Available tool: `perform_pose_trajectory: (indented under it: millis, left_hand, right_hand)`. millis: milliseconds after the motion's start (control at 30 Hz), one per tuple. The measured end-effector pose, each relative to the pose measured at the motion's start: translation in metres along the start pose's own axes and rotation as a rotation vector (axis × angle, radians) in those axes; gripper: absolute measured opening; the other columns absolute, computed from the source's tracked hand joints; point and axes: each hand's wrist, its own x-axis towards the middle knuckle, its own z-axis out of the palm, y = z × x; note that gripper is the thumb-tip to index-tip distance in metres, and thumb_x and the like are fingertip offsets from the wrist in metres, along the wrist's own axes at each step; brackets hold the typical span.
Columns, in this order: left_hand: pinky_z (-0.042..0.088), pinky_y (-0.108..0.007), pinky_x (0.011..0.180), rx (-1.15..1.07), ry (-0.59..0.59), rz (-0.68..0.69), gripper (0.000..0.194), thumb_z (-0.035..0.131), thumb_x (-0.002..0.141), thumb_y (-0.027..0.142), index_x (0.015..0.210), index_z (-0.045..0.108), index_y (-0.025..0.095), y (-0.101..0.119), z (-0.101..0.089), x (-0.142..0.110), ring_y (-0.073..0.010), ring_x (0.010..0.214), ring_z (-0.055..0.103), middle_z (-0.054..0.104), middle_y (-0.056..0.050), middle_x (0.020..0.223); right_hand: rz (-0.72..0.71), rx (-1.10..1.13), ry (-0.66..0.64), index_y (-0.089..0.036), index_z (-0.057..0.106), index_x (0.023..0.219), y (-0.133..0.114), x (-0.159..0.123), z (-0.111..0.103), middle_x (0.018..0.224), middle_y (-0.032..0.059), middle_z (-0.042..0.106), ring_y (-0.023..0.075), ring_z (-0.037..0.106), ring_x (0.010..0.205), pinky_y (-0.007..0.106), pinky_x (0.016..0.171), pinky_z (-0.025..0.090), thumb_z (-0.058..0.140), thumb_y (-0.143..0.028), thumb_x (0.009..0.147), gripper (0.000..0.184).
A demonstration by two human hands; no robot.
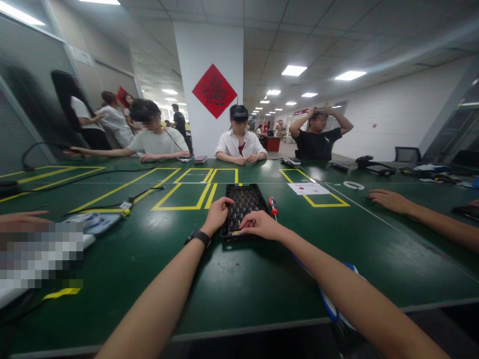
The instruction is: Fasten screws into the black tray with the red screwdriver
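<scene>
A black tray (pixel 246 197) with rows of small dark compartments lies on the green table in front of me. My left hand (pixel 218 213), with a black watch on its wrist, grips the tray's left side; its fingers bend over the rim. Over the tray's near right part, my right hand (pixel 261 225) has its fingertips pinched together near the bottom edge. Whatever is between those fingertips is too small to make out. A small yellowish piece (pixel 235 233) shows by the fingertips. Just right of the tray lies a red-handled screwdriver (pixel 273 205).
Yellow tape outlines (pixel 183 207) mark the green table (pixel 232 289). A paper sheet (pixel 309 188) and a white ring (pixel 353 185) lie to the right. Another person's hand (pixel 389 200) rests at right, another (pixel 26 219) at left. Cables and a bag (pixel 97 219) are left; people sit opposite.
</scene>
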Motion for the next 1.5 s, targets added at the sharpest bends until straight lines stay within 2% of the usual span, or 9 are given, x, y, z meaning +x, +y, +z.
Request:
perform_pose_trajectory:
  millis: [100,300,500,1167,1500]
  left_hand:
    - [0.023,-0.021,0.047,-0.029,-0.002,-0.041,0.035,0.039,0.061,0.004,0.085,0.062,0.014,-0.002,0.002,0.001,-0.0089,0.045,0.031,0.029,0.005,0.047]
    - [0.024,-0.021,0.047,-0.054,-0.034,-0.041,0.032,0.039,0.060,0.005,0.079,0.063,0.014,-0.006,0.004,0.002,-0.0090,0.046,0.033,0.035,0.004,0.047]
    - [0.023,-0.021,0.047,-0.053,0.006,-0.035,0.034,0.040,0.060,0.004,0.083,0.062,0.015,-0.007,0.004,0.002,-0.0085,0.046,0.032,0.031,0.005,0.048]
    - [0.024,-0.021,0.047,-0.055,-0.010,-0.053,0.033,0.038,0.061,0.006,0.081,0.063,0.016,-0.010,0.006,0.002,-0.0091,0.046,0.034,0.035,0.004,0.048]
    - [0.024,-0.021,0.047,-0.066,-0.018,-0.072,0.032,0.039,0.060,0.007,0.080,0.063,0.015,-0.006,0.004,0.001,-0.0090,0.046,0.033,0.035,0.004,0.047]
  right_hand:
    - [0.003,0.011,-0.001,-0.013,0.066,0.084,0.000,0.000,-0.001,0.073,0.0045,0.065,0.0113,0.056,0.064,0.022,0.061,0.042,0.062,-0.036,0.068,0.028]
    - [0.007,0.019,0.013,-0.013,0.066,0.084,0.001,0.000,0.000,0.075,0.0047,0.065,0.0113,0.056,0.065,0.022,0.062,0.042,0.062,-0.037,0.067,0.030]
    - [-0.004,-0.012,0.002,-0.015,0.066,0.084,0.003,0.000,0.001,0.074,0.0039,0.065,0.0109,0.055,0.065,0.021,0.062,0.042,0.062,-0.036,0.068,0.027]
    - [-0.004,-0.039,0.014,-0.014,0.066,0.083,0.002,0.000,0.000,0.072,0.0040,0.064,0.0110,0.055,0.064,0.021,0.061,0.041,0.062,-0.037,0.068,0.028]
    - [0.034,0.040,-0.002,-0.014,0.065,0.085,0.002,0.000,0.002,0.072,0.0040,0.065,0.0100,0.055,0.061,0.021,0.058,0.041,0.063,-0.038,0.066,0.031]
